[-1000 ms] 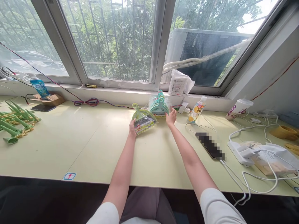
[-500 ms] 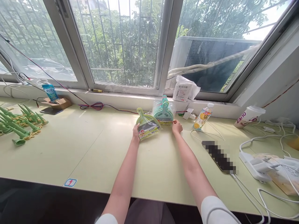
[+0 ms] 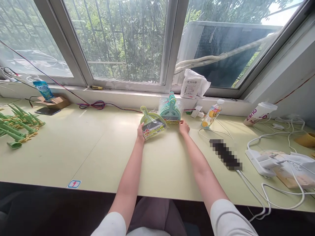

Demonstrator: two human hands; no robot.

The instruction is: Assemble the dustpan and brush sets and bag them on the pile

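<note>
A small yellow-green dustpan and brush set (image 3: 154, 126), wrapped in clear plastic with a printed label, lies tilted on the table. My left hand (image 3: 140, 131) grips its left edge, with the fingers partly hidden behind it. Just to its right, against the sill wall, a stack of teal dustpan and brush sets (image 3: 171, 111) stands in clear wrapping. My right hand (image 3: 184, 127) is closed at the lower right edge of this stack, thumb and fingers pinching the front label's corner.
On the right are an orange drink bottle (image 3: 212, 114), a blurred dark phone (image 3: 225, 154), a white cup (image 3: 260, 113) and a power strip (image 3: 261, 164) with cables. Green plastic parts (image 3: 18, 126) and a blue bottle in a carton (image 3: 57, 101) stand left.
The whole view has shifted, so the table sits slightly higher in the picture. Both hands keep their places at the dustpan sets, with little visible movement.
</note>
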